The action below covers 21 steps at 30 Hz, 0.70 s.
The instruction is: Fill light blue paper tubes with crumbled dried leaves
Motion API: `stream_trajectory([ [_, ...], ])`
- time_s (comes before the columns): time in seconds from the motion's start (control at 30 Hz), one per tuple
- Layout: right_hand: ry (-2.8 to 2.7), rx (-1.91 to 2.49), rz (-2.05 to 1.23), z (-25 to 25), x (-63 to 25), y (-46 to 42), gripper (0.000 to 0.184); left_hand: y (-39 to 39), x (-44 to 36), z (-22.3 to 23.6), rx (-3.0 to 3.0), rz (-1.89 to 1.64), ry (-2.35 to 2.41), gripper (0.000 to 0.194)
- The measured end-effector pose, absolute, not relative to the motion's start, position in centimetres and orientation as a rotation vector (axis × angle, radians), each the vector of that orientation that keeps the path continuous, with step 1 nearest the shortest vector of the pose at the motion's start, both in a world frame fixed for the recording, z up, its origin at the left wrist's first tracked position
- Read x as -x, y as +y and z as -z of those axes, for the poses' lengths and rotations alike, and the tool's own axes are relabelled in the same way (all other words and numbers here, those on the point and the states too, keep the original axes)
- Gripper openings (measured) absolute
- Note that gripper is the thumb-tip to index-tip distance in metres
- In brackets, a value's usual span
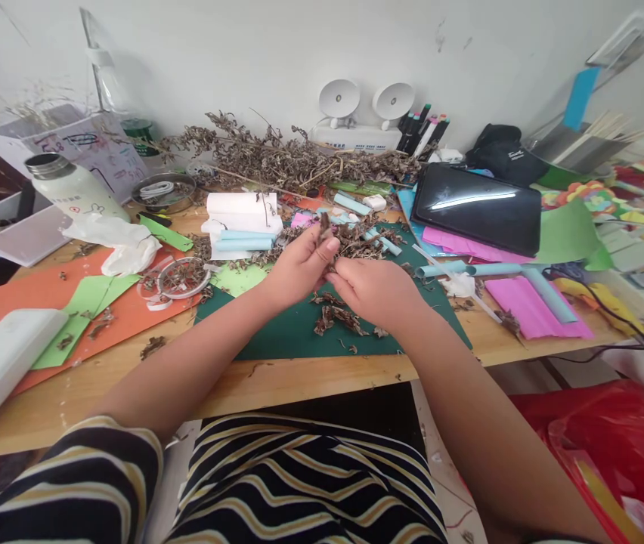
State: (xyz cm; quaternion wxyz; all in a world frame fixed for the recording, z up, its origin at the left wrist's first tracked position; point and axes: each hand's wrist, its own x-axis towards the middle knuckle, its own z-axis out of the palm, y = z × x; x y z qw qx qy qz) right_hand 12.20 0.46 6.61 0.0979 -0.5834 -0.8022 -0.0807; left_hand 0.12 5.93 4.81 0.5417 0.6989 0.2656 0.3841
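Black cloth with wavy cream and tan stripes (304, 483), worn by the person, fills the near middle, just short of the pale wooden table (311, 375). Beyond the table's near edge lies a dark green, flat cutting mat (277, 329), and over its middle the two bare hands meet. From the left hand (300, 266) a small, brown, crumpled piece of dried leaf (325, 222) sticks up on the far side, pinched between thumb and fingers. The short part that shows stands roughly upright, its tip pointing away from the person; how far it runs down inside the grasp is hidden. Nearer to it is the left hand, which holds it; the right hand (379, 291) sits just to the right and slightly nearer the person, its fingertips up against the left hand. Those right fingers are curled inward, but I cannot tell whether they grip the piece's lower end.

Loose brown dried leaf scraps (343, 319) rest on the mat below and near the right hand. Well beyond both hands, along the far side, a tangled heap of dry brown leafy stems (277, 159) stretches lengthwise from left to right. To the far right of the hands lies a glossy black rectangular tablet (476, 215).
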Motion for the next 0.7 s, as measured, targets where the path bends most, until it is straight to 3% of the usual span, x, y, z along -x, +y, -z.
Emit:
stream_trajectory([
  [0.17,-2.313,1.836,0.210,-4.8,-12.8,-0.1,0.032,7.6,1.0,-6.9,-1.107,-1.080,0.683,0.027],
  [0.33,-2.260,1.898,0.079,-0.5,-14.3,-1.4,0.032,10.2,3.2,-7.9,-1.060,-1.341,0.818,0.025],
  [0.57,-2.193,1.910,0.000,-0.9,-14.8,-1.8,0.035,7.9,0.0,-4.5,-1.252,-0.923,0.548,0.026],
  [0.7,-1.922,1.696,-0.109,-2.6,-14.9,-1.7,0.038,6.9,-0.4,-3.9,-1.270,-0.761,0.536,0.030],
])
